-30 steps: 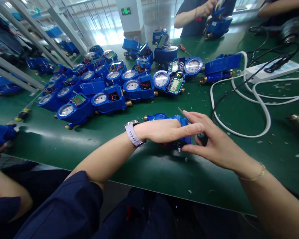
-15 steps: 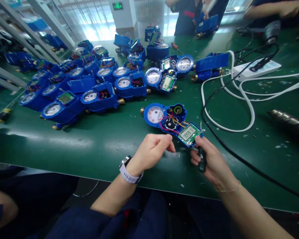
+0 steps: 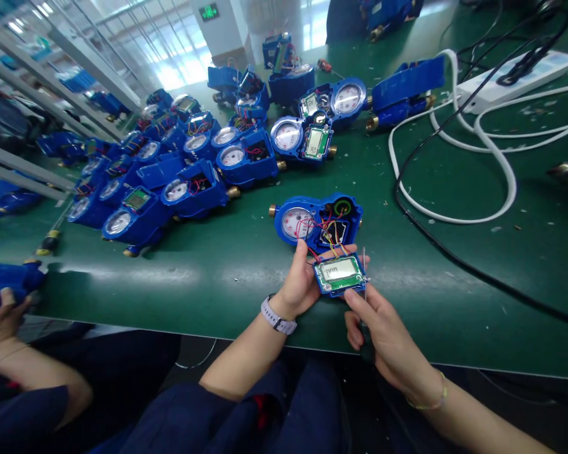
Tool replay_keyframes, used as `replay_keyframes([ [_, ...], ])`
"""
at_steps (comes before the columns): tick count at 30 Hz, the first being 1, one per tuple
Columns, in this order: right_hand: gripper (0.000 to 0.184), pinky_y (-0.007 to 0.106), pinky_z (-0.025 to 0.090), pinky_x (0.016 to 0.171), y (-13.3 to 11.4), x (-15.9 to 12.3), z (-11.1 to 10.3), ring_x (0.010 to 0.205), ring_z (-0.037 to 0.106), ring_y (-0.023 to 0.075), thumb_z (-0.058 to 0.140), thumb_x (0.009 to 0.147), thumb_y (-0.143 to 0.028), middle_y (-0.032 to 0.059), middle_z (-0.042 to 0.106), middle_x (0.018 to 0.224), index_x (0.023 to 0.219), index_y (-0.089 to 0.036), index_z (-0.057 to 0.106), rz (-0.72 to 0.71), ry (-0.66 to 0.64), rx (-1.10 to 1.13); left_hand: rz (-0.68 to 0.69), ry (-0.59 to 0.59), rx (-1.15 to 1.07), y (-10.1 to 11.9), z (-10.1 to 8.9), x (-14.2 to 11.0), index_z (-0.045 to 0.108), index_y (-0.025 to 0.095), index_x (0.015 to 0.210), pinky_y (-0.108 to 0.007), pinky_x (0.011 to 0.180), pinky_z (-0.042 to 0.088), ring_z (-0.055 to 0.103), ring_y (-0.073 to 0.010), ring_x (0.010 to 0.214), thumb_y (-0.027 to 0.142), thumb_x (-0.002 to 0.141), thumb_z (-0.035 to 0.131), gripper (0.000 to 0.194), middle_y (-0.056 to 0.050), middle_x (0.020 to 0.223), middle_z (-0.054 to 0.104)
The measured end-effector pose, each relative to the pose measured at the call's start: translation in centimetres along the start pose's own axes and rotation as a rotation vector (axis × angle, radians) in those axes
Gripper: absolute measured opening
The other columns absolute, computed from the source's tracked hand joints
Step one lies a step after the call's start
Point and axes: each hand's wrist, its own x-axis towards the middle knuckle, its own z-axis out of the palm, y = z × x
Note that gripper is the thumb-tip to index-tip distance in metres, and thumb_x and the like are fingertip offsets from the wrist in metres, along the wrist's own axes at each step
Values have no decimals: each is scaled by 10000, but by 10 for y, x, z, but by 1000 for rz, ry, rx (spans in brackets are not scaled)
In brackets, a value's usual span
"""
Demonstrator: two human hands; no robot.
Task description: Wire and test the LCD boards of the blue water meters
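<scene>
An opened blue water meter (image 3: pixel 288 211) lies on the bench, its round dial at left and its wired compartment uncovered at right. Thin red and yellow wires run from it to a green display board (image 3: pixel 334 289) with an LCD. My left hand (image 3: pixel 299 285) grips this board at its left side, fingers passing behind it. In my right hand (image 3: pixel 388 325) is a screwdriver (image 3: pixel 367 347) with a dark handle, its thin shaft pointing up past the board's right edge. My right thumb is at the board's lower edge.
Several blue water meters (image 3: pixel 199 195) crowd the green bench (image 3: pixel 208 252) at the left and back. A white power strip (image 3: pixel 492 88) and looping cables (image 3: pixel 506 202) lie at right. At far left, a co-worker's hand (image 3: pixel 4 315) holds another blue meter (image 3: pixel 14 280).
My left hand has opened from its curl and taken hold of the display board, which is tilted up nearer me. My right hand has shifted lower, still with the screwdriver. A co-worker's hand appeared at left.
</scene>
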Motion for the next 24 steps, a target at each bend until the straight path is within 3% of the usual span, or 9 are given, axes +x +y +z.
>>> replay_keyframes([
  [3, 503, 196, 349, 390, 5, -11, -11, 417, 380, 46, 558, 894, -559, -5, 592, 869, 1247, -230, 417, -5, -50, -50, -31, -26, -25, 5, -2, 2, 604, 96, 1214, -491, 1007, 451, 639, -336, 1079, 848, 800, 238, 933, -197, 1101, 683],
  [6, 439, 203, 366, 376, 17, -29, -26, 451, 428, 40, 554, 905, -493, 44, 548, 1159, 1266, -288, 410, 76, -31, 58, -64, -67, 13, 10, -9, 1, 591, 47, 1196, -489, 939, 490, 679, -330, 954, 838, 813, 194, 965, -214, 1032, 690],
  [10, 242, 224, 466, 473, 38, -53, -53, 538, 505, 77, 576, 892, -380, -3, 571, 993, 1119, -306, 540, 110, -118, 140, -90, -158, 72, 18, -21, -1, 579, 38, 1188, -461, 924, 493, 681, -322, 921, 853, 790, 275, 956, -221, 1051, 676],
  [12, 258, 258, 527, 546, 44, -60, -65, 601, 575, 114, 535, 927, -389, 0, 587, 921, 1181, -341, 539, 66, -131, 42, -104, -197, 82, 20, -24, 0, 584, 64, 1163, -457, 915, 493, 683, -319, 903, 857, 766, 351, 917, -207, 1044, 676],
  [15, 440, 229, 515, 460, 40, -64, -76, 512, 555, 105, 436, 979, -416, 12, 607, 891, 1412, -387, 364, -70, -32, -227, -134, -245, 81, 20, -25, 3, 575, 111, 1111, -485, 917, 484, 682, -325, 904, 845, 741, 441, 833, -188, 1020, 679],
  [17, 513, 195, 496, 419, 32, -62, -77, 514, 565, 103, 456, 967, -430, 34, 616, 939, 1455, -351, 319, -221, 73, -472, -121, -249, 74, 17, -24, 6, 573, 127, 1083, -496, 910, 483, 680, -324, 895, 828, 738, 477, 788, -174, 988, 681],
  [19, 486, 199, 569, 582, 20, -58, -74, 737, 662, 144, 494, 951, -420, 62, 624, 1040, 1410, -298, 394, -397, 148, -739, -77, -229, 70, 14, -22, 8, 580, 125, 1104, -468, 892, 491, 680, -305, 875, 810, 750, 491, 776, -155, 953, 680],
  [21, 395, 217, 562, 827, 7, -51, -70, 994, 653, 167, 488, 959, -379, 59, 630, 1121, 1338, -271, 467, -565, 115, -962, -45, -212, 68, 11, -21, 8, 575, 123, 1174, -424, 887, 494, 677, -282, 880, 787, 769, 498, 781, -141, 963, 676],
  [24, 323, 158, 514, 886, -9, -43, -63, 1017, 641, 108, 431, 990, -280, 11, 631, 1165, 1304, -272, 503, -725, -16, -1134, -50, -205, 79, 11, -20, 7, 562, 127, 1238, -398, 914, 483, 669, -271, 926, 741, 804, 503, 754, -145, 1034, 667],
])
